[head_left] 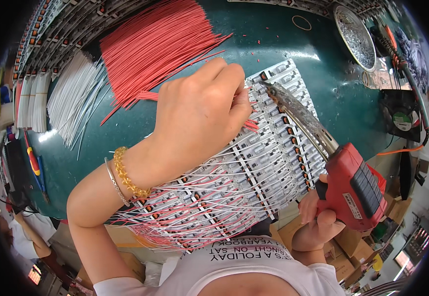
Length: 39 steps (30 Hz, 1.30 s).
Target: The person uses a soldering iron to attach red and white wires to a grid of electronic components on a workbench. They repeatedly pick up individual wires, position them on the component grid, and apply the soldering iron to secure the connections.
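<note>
My left hand [197,111] is closed around a small bunch of red wires [148,95], whose ends poke out past its fingertips. It hovers over a panel of small circuit boards [273,143], where many white and red wires [195,190] trail from the boards toward my body. On the right, my right hand [318,217] grips a red soldering gun [355,187] by its handle. The gun's dark, crusted tip [278,96] points at the panel's far part, close to the left fingers. Whether the tip touches a board I cannot tell.
A large pile of red wires [155,44] and a bundle of white wires [74,93] lie far left on the green table [340,118]. More board panels [71,29] stack behind. A round metal dish [355,39], a black fan [401,116] and a screwdriver [33,160] lie around.
</note>
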Available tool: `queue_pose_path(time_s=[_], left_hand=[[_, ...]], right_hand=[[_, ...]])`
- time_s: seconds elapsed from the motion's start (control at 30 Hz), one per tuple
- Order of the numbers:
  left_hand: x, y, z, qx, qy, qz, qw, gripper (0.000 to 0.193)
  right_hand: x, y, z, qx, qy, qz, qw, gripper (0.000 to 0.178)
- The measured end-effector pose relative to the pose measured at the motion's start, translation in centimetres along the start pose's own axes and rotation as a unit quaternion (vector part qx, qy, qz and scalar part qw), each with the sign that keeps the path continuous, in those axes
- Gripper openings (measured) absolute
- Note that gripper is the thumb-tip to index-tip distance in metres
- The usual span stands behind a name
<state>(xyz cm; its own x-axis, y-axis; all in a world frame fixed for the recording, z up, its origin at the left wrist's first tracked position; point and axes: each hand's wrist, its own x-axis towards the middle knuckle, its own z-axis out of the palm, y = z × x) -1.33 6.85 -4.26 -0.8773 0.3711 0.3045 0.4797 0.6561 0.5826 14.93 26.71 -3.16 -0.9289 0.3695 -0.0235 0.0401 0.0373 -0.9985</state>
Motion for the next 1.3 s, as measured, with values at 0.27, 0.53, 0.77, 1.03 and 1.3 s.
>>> queue_pose_path(time_s=[0.27,0.53,0.77,1.03,1.3], left_hand=[[-0.1,0.2,-0.1,0.016,0.004,-0.006,1.000,0.011],[-0.1,0.0,0.2,0.021,0.011,0.005,1.000,0.011],[-0.4,-0.2,0.0,0.016,0.014,0.000,1.000,0.012],[-0.2,0.2,-0.3,0.013,-0.005,-0.014,1.000,0.011],[0.2,0.5,-1.5,-0.128,-0.041,-0.003,0.991,0.005]], right_hand=[[-0.2,0.8,-1.0,-0.092,-0.042,-0.011,0.995,0.077],[0.0,-0.5,1.0,-0.072,-0.015,-0.005,0.997,0.074],[-0.9,0.0,-1.5,-0.120,-0.015,-0.040,0.992,0.080],[2.6,-1.7,-3.2,-0.055,0.070,-0.194,0.977,0.072],[10.0,-3.0,-3.9,-0.109,0.164,-0.103,0.975,0.040]])
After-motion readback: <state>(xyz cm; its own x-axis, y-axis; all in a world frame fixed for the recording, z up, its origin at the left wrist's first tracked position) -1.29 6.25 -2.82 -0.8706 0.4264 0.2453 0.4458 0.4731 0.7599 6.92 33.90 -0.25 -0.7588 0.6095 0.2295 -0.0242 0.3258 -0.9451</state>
